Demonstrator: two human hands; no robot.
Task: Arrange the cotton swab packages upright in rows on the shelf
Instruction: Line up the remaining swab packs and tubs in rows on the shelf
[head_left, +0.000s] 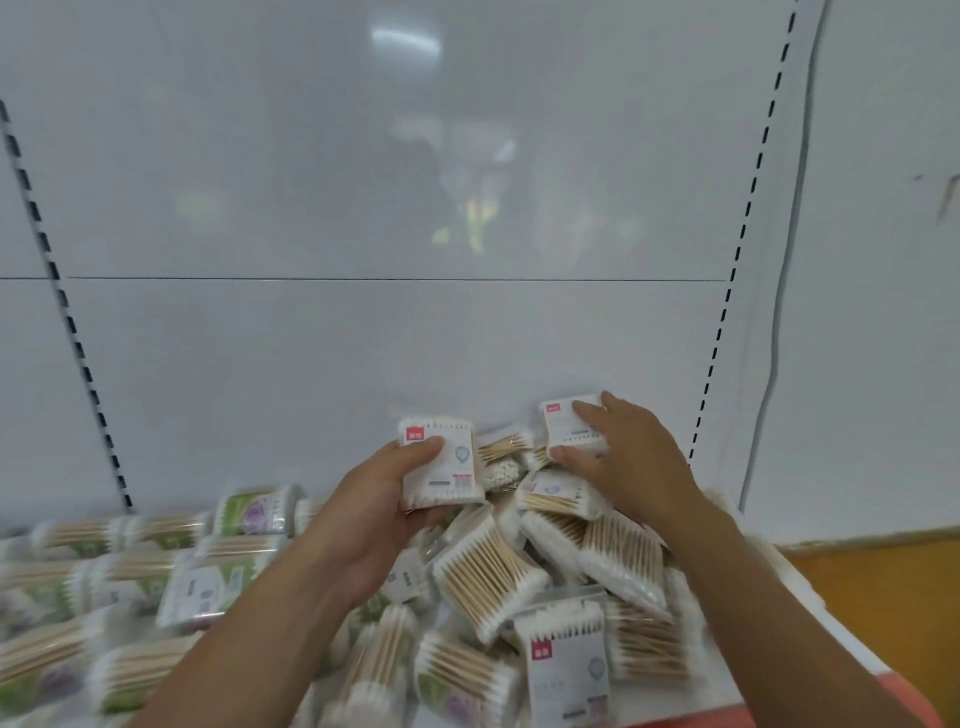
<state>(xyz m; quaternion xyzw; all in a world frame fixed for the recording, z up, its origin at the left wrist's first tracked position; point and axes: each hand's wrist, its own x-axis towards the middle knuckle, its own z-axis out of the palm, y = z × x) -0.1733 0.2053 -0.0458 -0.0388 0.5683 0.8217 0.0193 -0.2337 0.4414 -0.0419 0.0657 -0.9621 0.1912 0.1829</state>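
My left hand (379, 499) grips a white cotton swab package (451, 470) with a red label, held upright above the pile. Further right, my right hand (623, 457) is closed on another white package (563, 423) with a red label, near the shelf's back wall. Below both hands, several loose packages (488, 577) of wooden-stick swabs lie jumbled on the shelf, flat or tilted. One white-labelled package (569, 670) lies near the front. My forearms hide part of the pile.
Green and purple labelled swab packs (254, 512) lie in rows on the left of the shelf. The white back panel (363, 338) rises behind, with slotted uprights (78, 343) at left and right. An orange wall strip (883, 582) is at the right.
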